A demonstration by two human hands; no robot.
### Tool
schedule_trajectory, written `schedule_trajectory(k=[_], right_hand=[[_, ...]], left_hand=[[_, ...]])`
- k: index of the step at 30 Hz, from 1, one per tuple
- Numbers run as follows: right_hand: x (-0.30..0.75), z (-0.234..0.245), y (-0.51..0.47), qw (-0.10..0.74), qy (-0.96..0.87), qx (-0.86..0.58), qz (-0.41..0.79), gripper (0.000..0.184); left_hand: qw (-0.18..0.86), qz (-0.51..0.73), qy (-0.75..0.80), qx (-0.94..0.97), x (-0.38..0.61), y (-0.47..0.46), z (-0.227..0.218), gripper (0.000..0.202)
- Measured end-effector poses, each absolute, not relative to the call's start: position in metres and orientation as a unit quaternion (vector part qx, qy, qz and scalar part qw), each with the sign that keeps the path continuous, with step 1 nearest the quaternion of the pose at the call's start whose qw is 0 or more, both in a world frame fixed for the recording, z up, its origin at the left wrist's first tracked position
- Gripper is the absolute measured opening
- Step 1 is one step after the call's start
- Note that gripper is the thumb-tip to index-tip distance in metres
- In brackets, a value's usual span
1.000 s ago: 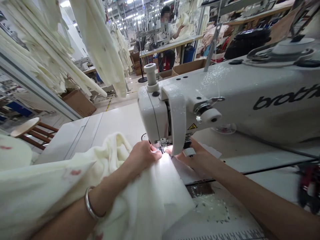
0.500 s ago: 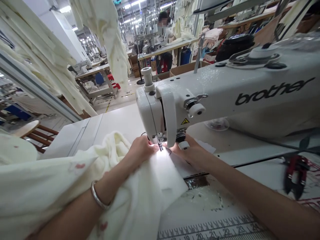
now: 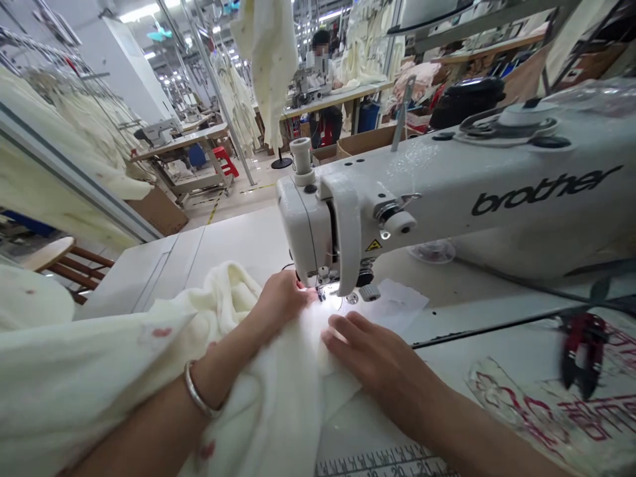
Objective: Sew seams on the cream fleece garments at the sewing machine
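Note:
A white sewing machine [image 3: 427, 185] stands before me, its presser foot [image 3: 322, 296] lit by a small lamp. Cream fabric [image 3: 278, 397] with small reddish motifs runs up to the foot and bunches on the left. Close beside the foot, my left hand [image 3: 283, 298] is closed on the fabric, its fingertips partly hidden behind the needle area. My right hand [image 3: 372, 351] lies over the fabric's right edge, in front of the foot, fingers stretched out and a little apart. Its thumb is hidden. A white sheet-like piece [image 3: 402, 305] lies right of the foot.
Red-handled thread snips [image 3: 583, 354] lie on the table at the right. A ruler strip [image 3: 377, 460] runs along the front edge. Left stands a wooden stool [image 3: 69, 262]. Behind the machine, a person [image 3: 322, 73] sits at another sewing table, among hanging garments [image 3: 268, 73].
My right hand has come back from beside the needle area toward me and now lies on the fabric. My left hand stays by the foot. A hanging garment behind has shifted right.

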State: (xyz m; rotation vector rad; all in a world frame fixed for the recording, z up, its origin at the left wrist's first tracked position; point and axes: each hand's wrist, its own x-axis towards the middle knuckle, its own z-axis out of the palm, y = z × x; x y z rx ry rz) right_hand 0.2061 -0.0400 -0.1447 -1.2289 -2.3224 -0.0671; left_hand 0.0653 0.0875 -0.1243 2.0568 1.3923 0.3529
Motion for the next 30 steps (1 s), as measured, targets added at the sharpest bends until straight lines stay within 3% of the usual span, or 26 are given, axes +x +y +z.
schedule_trajectory(k=[3, 11, 18, 22, 30], right_hand=[[0.212, -0.144, -0.036, 0.273, -0.831, -0.480, 0.059, 0.031], [0.232, -0.142, -0.038, 0.295, -0.827, -0.475, 0.063, 0.029], [0.203, -0.160, -0.051, 0.326, -0.801, -0.498, -0.069, 0.038], [0.185, -0.168, -0.047, 0.334, -0.772, -0.534, -0.086, 0.033], [0.181, -0.152, -0.031, 0.246, -0.808, -0.524, -0.108, 0.033]], left_hand=[[0.288, 0.123, 0.529, 0.789, 0.065, 0.086, -0.122, 0.009], [0.215, 0.098, 0.560, 0.794, 0.069, 0.081, -0.130, 0.014], [0.219, 0.088, 0.532, 0.813, 0.067, 0.085, -0.120, 0.012], [0.228, 0.086, 0.526, 0.815, 0.066, 0.092, -0.112, 0.011], [0.232, 0.079, 0.519, 0.819, 0.058, 0.114, -0.115, 0.004]])
